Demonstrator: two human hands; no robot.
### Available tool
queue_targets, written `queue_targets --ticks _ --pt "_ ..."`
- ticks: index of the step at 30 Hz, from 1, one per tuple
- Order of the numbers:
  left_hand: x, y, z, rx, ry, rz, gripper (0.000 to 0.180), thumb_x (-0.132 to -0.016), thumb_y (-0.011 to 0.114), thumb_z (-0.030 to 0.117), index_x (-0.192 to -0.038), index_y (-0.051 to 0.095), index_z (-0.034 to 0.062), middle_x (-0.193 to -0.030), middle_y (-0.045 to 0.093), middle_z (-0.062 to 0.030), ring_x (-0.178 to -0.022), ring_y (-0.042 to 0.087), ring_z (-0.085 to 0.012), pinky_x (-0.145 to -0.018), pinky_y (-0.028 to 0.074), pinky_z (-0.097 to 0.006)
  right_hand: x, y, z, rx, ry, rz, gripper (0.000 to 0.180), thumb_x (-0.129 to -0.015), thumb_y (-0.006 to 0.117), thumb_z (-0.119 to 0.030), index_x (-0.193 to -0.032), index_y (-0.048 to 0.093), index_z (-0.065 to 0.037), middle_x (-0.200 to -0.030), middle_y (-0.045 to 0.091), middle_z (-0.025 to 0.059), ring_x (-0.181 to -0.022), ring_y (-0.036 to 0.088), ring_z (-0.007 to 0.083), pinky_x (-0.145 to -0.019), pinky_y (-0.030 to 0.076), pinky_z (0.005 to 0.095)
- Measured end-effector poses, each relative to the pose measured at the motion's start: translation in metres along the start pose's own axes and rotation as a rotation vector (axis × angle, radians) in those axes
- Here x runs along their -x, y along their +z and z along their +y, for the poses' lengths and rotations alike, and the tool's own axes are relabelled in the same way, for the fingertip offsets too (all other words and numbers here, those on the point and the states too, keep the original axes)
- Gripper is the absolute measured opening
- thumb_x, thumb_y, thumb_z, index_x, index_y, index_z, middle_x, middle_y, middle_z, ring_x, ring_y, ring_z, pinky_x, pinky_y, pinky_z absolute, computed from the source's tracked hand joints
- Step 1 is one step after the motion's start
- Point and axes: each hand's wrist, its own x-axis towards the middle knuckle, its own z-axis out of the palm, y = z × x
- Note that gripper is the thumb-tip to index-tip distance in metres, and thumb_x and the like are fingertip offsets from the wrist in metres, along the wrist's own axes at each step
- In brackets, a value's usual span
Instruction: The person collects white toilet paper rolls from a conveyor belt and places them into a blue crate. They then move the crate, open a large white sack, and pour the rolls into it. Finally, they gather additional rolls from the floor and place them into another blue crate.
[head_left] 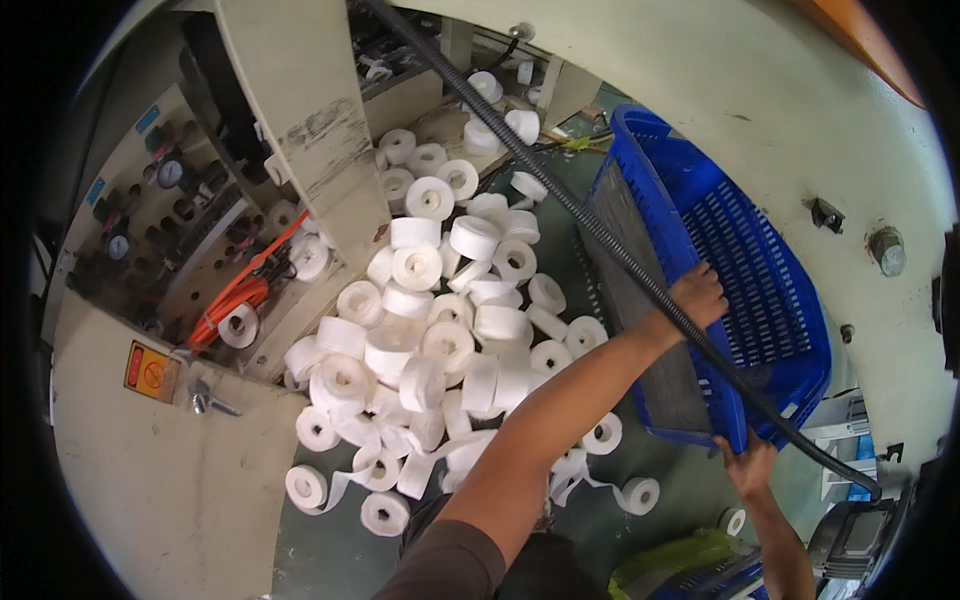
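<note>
A large blue plastic basket point(760, 270) with slotted walls is tilted at the right, and its inside shows no contents. My left arm reaches across, and my left hand point(699, 296) is closed over the basket's upper rim. At the near lower corner, my right hand point(750, 466) grips the same basket, its fingers partly hidden by the edge. A heap of white paper-like rolls point(415, 340) covers the floor left of my arm. Some rolls trail loose strips.
A black corrugated hose point(600, 225) crosses in front of the basket. Machine panels stand on both sides, with gauges point(170, 174) and an orange air hose point(235, 300) at the left. Below lies a yellow-green bag point(680, 558) by another blue basket.
</note>
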Motion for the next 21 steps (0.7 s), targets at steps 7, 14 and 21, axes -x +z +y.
queue_targets --ticks 7,14,21 --pt "-0.05 0.022 -0.064 -0.1 -0.112 -0.373 0.056 -0.063 0.079 0.051 -0.1 0.07 0.0095 -0.099 0.065 -0.0074 -0.108 0.055 -0.0263 -0.105 0.037 -0.04 -0.079 0.029 0.029 -0.03 0.232 -0.111 0.046 -0.07 0.081 -0.045 -0.089 0.07 -0.004 -0.072 0.068 0.0166 -0.07 0.066 0.0383 -0.064 0.053 0.0417" --pt "-0.039 0.009 -0.101 -0.233 -0.184 -0.356 0.055 -0.069 0.075 0.052 -0.098 0.07 0.0058 -0.102 0.067 -0.011 -0.107 0.057 -0.0281 -0.1 0.042 -0.042 -0.153 0.053 0.071 -0.01 0.096 -0.191 0.043 -0.067 0.079 -0.046 -0.081 0.071 -0.007 -0.066 0.066 0.0147 -0.064 0.066 0.0342 -0.06 0.052 0.0412" --pt "0.009 -0.049 -0.045 -0.196 -0.125 -0.36 0.04 -0.067 0.075 0.045 -0.075 0.071 0.0059 -0.074 0.067 -0.0096 -0.08 0.063 -0.03 -0.067 0.05 -0.041 -0.15 0.033 0.066 -0.119 -0.057 -0.286 0.033 -0.064 0.079 -0.036 -0.072 0.069 -0.006 -0.064 0.065 0.0139 -0.061 0.067 0.0287 -0.06 0.052 0.038"
